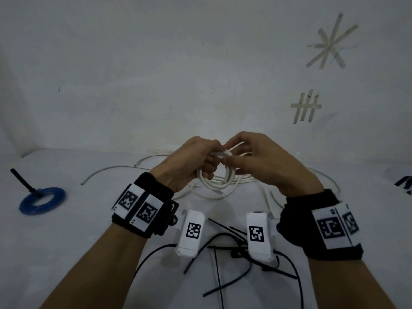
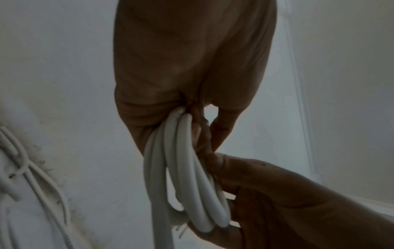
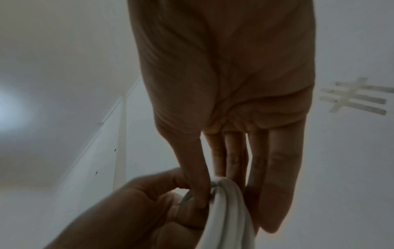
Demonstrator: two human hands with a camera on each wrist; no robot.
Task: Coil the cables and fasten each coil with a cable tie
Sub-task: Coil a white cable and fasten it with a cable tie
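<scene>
White cable coil (image 1: 219,177): several loops, held above the bench (image 1: 93,221) between both hands, its lower loops hanging toward the loose white cable (image 1: 225,194) spread on the bench beneath it. Left hand (image 1: 189,162): grip clamped on the coil, fingers curled round the gathered loops; in the left wrist view the loops (image 2: 187,176) emerge from under the palm (image 2: 187,59), the fingertips hidden behind them. Right hand (image 1: 258,161): grip pinched together on the coil's upper strands, thumb and forefinger closing on the bundle beside the left hand; in the right wrist view the thumb (image 3: 192,168) presses the white bundle (image 3: 228,210) while the remaining fingers (image 3: 277,176) hang nearly straight behind it. Where the cable's end lies within the coil is not to be made out. Black cable ties (image 1: 225,253): a loose heap on the bench nearer the person than the coil, partly covered by the two wrist cameras (image 1: 190,233); their number cannot be told. Blue cable coil (image 1: 42,200): flat on the bench well left of the white coil, with a black tie (image 1: 25,181) fastened on it and standing out from its far rim. Tape marks (image 1: 306,107): on the wall beyond and right of the white coil, star shape above, hatch shape below. Dark printed item (image 1: 404,185): far right of the coil, cut off by the frame edge, not identifiable.
</scene>
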